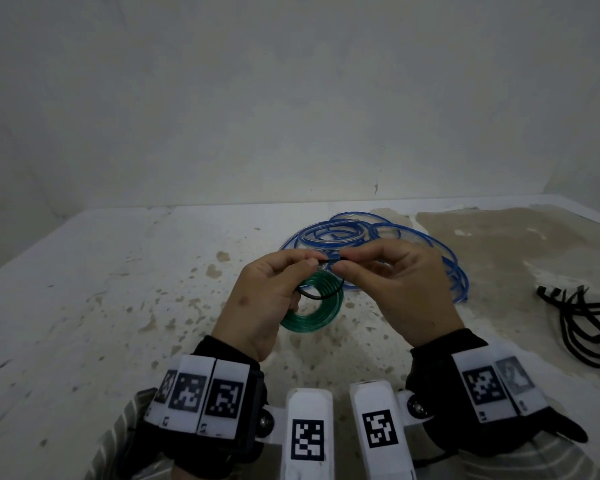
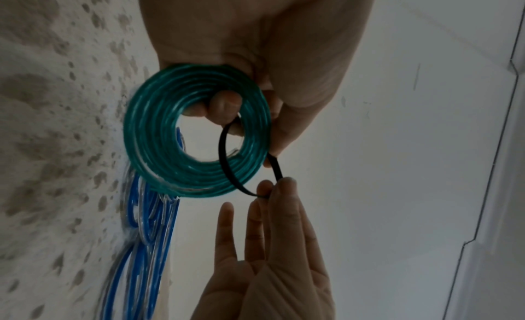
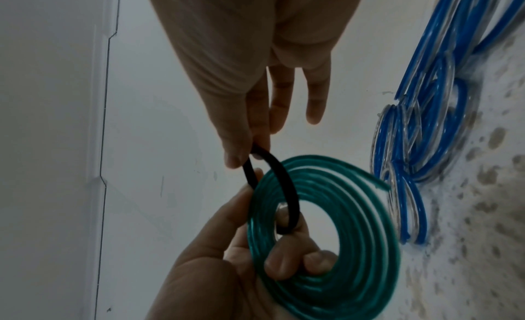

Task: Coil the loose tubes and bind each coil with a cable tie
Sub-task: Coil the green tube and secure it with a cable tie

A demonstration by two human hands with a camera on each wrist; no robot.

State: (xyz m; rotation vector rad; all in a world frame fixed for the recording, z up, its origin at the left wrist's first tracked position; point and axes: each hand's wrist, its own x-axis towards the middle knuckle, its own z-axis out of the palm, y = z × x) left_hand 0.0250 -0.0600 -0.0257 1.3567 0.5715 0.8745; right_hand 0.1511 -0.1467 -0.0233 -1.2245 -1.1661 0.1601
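Head view, frame centre: left hand [image 1: 260,299] is gripping the green coil [image 1: 321,306]; right hand [image 1: 402,289] fingertips are pinching the black cable tie [image 1: 329,260] looped through it.

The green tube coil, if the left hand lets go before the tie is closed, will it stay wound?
Probably not: the green tube coil has a free end poking out, and the black cable tie is still a loose loop. It looks springy and light, hanging from a few fingers.

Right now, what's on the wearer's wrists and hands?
Bare hands, left and right. Black wrist wraps carry white blocks with black square fiducial markers; two more white marker blocks sit between the wrists. Striped grey sleeves.
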